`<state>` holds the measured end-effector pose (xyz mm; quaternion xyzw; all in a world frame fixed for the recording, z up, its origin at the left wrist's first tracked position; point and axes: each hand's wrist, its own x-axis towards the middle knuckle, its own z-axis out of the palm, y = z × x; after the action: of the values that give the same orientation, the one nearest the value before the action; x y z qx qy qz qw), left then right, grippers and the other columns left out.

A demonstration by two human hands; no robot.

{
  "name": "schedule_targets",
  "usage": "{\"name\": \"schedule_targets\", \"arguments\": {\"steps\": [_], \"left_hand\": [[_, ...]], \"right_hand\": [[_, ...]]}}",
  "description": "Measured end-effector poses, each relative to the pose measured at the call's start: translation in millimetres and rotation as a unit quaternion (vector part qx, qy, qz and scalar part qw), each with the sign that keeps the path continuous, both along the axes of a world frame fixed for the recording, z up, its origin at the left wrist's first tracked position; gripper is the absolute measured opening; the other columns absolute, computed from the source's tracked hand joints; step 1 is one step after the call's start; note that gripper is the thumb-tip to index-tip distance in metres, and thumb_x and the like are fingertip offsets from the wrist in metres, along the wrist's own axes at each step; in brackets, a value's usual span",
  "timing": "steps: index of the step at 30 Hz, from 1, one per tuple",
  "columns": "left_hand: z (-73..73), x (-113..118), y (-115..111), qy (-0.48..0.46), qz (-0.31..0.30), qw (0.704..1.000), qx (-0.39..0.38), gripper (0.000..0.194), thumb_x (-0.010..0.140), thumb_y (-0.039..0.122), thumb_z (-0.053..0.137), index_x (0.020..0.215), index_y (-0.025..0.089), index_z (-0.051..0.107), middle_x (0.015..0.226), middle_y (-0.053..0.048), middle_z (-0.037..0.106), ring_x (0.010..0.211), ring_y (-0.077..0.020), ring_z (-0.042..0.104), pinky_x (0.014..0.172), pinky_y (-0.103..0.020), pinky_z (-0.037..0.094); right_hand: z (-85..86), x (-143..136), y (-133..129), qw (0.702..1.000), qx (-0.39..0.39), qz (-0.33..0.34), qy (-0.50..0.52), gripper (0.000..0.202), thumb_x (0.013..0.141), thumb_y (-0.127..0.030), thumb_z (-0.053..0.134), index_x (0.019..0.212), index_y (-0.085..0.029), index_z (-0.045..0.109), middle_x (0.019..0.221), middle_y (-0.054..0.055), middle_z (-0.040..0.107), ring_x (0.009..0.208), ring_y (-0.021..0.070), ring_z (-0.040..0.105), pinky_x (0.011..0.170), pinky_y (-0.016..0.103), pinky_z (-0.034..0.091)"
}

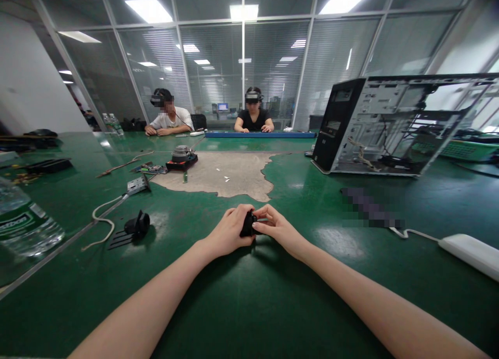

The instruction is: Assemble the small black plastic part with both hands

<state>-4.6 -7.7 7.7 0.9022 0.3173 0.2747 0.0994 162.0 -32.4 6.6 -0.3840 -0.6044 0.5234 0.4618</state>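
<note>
Since it takes up most of the view, I'll start with the green bench (249,307): glossy, painted-looking top, with a ragged-edged bare patch (249,164) toward the middle, dull and tan-grey. Next biggest is the computer case (380,109) on the right, black front and open bare-metal frame with cables inside, its far end running out of view. On the left there's a clear plastic bottle (23,218) with a green label, chopped off by the edge. A smooth white bar-shaped thing (473,255) with a cord gets cut off on the right too, and the purplish item (366,205) near it is pixelated, so no clue what it is.

As for the hands, the left hand (233,229) is wrapped round a small black part (248,225) and the right hand (275,226) pinches its right side with thumb and fingertips. That part's right in front of the wearer, dark and chunky; fingers hide most of it, so I can't make out its full shape. Tiniest are some white scraps (226,179) on the bare patch.
</note>
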Motion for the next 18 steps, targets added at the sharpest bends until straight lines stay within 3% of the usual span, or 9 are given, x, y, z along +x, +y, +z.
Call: {"name": "schedule_targets", "arguments": {"steps": [4, 9, 14, 18], "left_hand": [[2.0, -0.1, -1.3, 0.006, 0.000, 1.000, -0.003, 0.054, 0.065, 0.023, 0.059, 0.111, 0.023, 0.031, 0.107, -0.004, 0.046, 0.103, -0.0210, 0.045, 0.092, -0.039, 0.032], [2.9, -0.9, -1.8, 0.008, -0.001, 1.000, -0.005, 0.055, 0.064, 0.020, 0.059, 0.111, 0.023, 0.031, 0.107, -0.004, 0.046, 0.101, -0.0208, 0.046, 0.091, -0.039, 0.033], [1.7, 0.0, -1.0, 0.006, 0.000, 1.000, 0.003, 0.053, 0.066, 0.023, 0.059, 0.111, 0.023, 0.031, 0.107, -0.004, 0.045, 0.102, -0.0208, 0.045, 0.092, -0.039, 0.032], [0.9, 0.0, -0.4, 0.005, 0.001, 1.000, -0.001, 0.054, 0.066, 0.024, 0.060, 0.111, 0.023, 0.031, 0.107, -0.004, 0.045, 0.102, -0.0206, 0.045, 0.092, -0.039, 0.032]], "right_hand": [[-1.8, -0.2, 2.1, 0.999, -0.019, -0.019, -0.019, 0.029, 0.067, -0.029, 0.063, 0.091, -0.021, 0.048, 0.093, 0.003, 0.054, 0.090, 0.0163, 0.053, 0.084, 0.036, 0.040], [1.6, 0.6, -1.0, 0.999, -0.012, 0.034, 0.012, 0.036, 0.059, -0.023, 0.069, 0.087, -0.022, 0.046, 0.091, 0.001, 0.055, 0.088, 0.0151, 0.054, 0.084, 0.035, 0.040], [-0.3, 0.7, -1.1, 1.000, -0.002, 0.016, 0.015, 0.024, 0.067, -0.026, 0.063, 0.084, -0.022, 0.046, 0.090, 0.000, 0.055, 0.086, 0.0145, 0.054, 0.079, 0.033, 0.042], [-2.2, -0.2, 1.2, 1.000, -0.018, 0.000, 0.000, 0.030, 0.067, -0.028, 0.063, 0.091, -0.022, 0.046, 0.091, 0.001, 0.055, 0.086, 0.0149, 0.054, 0.081, 0.035, 0.042]]}}
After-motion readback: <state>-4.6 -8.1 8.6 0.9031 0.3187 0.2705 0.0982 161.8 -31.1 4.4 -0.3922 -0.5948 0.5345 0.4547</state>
